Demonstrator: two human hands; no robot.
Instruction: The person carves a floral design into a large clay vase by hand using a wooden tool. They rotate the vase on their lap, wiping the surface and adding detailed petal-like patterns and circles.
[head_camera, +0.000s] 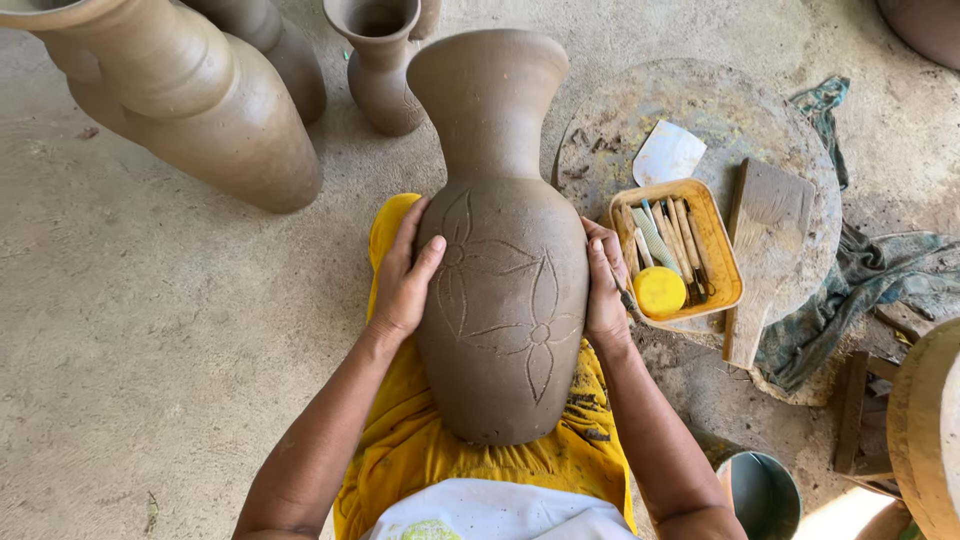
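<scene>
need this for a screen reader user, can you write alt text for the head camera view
A person's left hand and right hand grip the sides of a large unfired clay vase incised with flowers, lying on their yellow-clad lap. To the right, a tray of tools sits on a round board; more clay vases stand behind.

Big pot (180, 90) cut off upper left; bucket (762, 492) cropped at bottom edge; tray tools (672, 240) too small to identify.

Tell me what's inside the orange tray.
The orange tray holds a yellow sponge and a bundle of thin modelling tools. Whatever lies beneath them is covered.
</scene>
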